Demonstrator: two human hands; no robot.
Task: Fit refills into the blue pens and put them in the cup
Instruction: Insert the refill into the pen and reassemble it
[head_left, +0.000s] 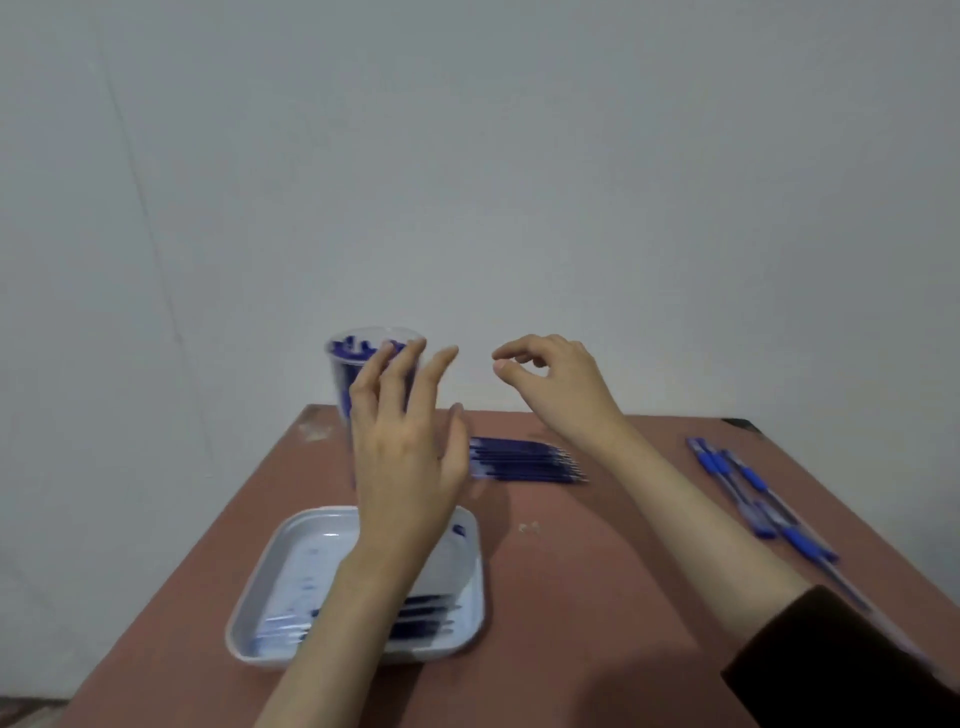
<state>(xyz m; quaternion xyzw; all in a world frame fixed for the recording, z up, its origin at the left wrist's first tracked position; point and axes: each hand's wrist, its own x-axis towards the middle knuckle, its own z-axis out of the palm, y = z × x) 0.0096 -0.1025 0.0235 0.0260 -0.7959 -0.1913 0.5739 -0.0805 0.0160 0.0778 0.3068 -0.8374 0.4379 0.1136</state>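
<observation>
A clear plastic cup (347, 364) holding several blue pens stands at the table's far left edge. My left hand (405, 447) hovers in front of it with straight, spread fingers and holds nothing. My right hand (556, 379) is raised to the right of the cup, its fingers loosely curled and empty. A bundle of blue refills (530, 460) lies on the table between my hands. Several blue pens (753, 493) lie in a row at the right edge.
A white tray (291, 577) with a few blue refills in it sits at the near left, partly under my left forearm. Small white scraps (530, 528) lie beside it. The brown table (597, 597) ends close behind the cup, against a plain wall.
</observation>
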